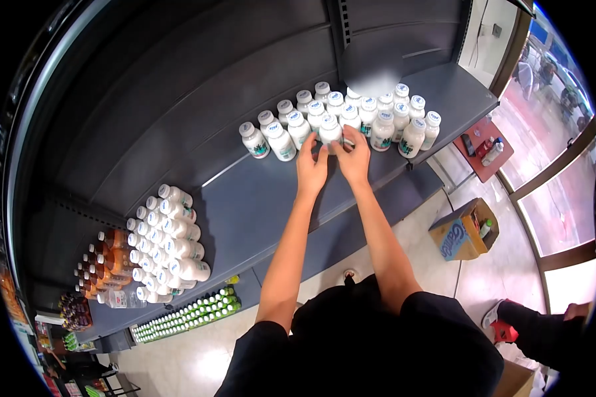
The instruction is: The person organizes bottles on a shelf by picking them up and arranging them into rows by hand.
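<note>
Both hands reach to a white-capped bottle [330, 131] at the front of a group of white bottles on the dark shelf [251, 198]. My left hand [312, 165] is at the bottle's left side, fingers curved around it. On its right side, my right hand [353, 155] curls its fingers the same way. The bottle stands between the two hands, its lower part partly covered by them. More white bottles [281, 141] stand to the left, and others [382, 130] to the right, in uneven rows.
A block of white bottles [191, 269] and brown-orange bottles [118, 261] fill the shelf's left end. Green bottles [192, 314] line a lower level. At right are a small red table [496, 159], a cardboard box [467, 231] and a person's leg [533, 331].
</note>
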Available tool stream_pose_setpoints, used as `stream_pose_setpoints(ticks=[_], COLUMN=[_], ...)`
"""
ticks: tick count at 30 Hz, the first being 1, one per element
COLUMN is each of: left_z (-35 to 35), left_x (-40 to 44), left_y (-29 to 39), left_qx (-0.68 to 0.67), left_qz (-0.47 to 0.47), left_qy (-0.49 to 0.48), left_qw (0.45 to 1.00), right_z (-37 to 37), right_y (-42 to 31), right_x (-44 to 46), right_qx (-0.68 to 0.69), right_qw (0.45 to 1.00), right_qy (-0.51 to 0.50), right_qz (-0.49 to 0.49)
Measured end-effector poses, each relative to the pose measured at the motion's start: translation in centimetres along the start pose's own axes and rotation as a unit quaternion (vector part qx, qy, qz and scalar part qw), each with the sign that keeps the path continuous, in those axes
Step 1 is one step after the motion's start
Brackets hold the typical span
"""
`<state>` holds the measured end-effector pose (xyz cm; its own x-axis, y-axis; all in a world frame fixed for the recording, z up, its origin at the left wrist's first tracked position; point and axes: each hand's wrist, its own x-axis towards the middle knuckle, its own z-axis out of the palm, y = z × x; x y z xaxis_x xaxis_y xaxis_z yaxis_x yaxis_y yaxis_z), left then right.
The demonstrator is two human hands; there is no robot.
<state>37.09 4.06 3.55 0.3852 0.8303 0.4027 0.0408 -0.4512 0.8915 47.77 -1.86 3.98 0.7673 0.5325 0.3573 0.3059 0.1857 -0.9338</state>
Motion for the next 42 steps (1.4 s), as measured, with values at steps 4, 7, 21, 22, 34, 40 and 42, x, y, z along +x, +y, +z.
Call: stream_pose_setpoints(ticks=[4, 7, 21, 22, 34, 40, 42], left_z=[1.0, 1.3, -9.0, -9.7, -21.1, -24.2, -24.8], left_x=[0.8, 0.0, -11.2, -12.2, -13.5, -10.1, -8.8], left_y=[-0.1, -0.1, 2.5, 2.5, -1.9, -2.8, -4.0], left_qx=[-0.025, -0.054, -0.034, -0.055, -0.356, -0.435, -0.439], left_qz=[-0.007, -0.013, -0.008, -0.028, -0.168, -0.132, -0.151], left_qy=[-0.015, 0.01, 0.108, 0.128, 0.237, 0.256, 0.257], left_qw=[1.0, 0.998, 0.994, 0.99, 0.888, 0.853, 0.847], right_z=[0.6, 1.4, 6.4, 7.2, 20.1, 26.6, 28.6], right_y=[0.5, 1.1, -4.0, -4.5, -9.0, -9.7, -8.5], right_x=[0.1, -0.7, -11.9, -12.7, -18.1, -17.3, -16.9], right_qx=[-0.05, -0.057, 0.103, 0.107, 0.155, 0.109, 0.08], right_qw=[0.998, 0.995, 0.994, 0.993, 0.964, 0.966, 0.966], right_qy=[0.004, 0.039, -0.029, -0.038, -0.213, -0.233, -0.243], right_qz=[-0.033, -0.071, 0.027, 0.026, 0.034, -0.014, -0.041])
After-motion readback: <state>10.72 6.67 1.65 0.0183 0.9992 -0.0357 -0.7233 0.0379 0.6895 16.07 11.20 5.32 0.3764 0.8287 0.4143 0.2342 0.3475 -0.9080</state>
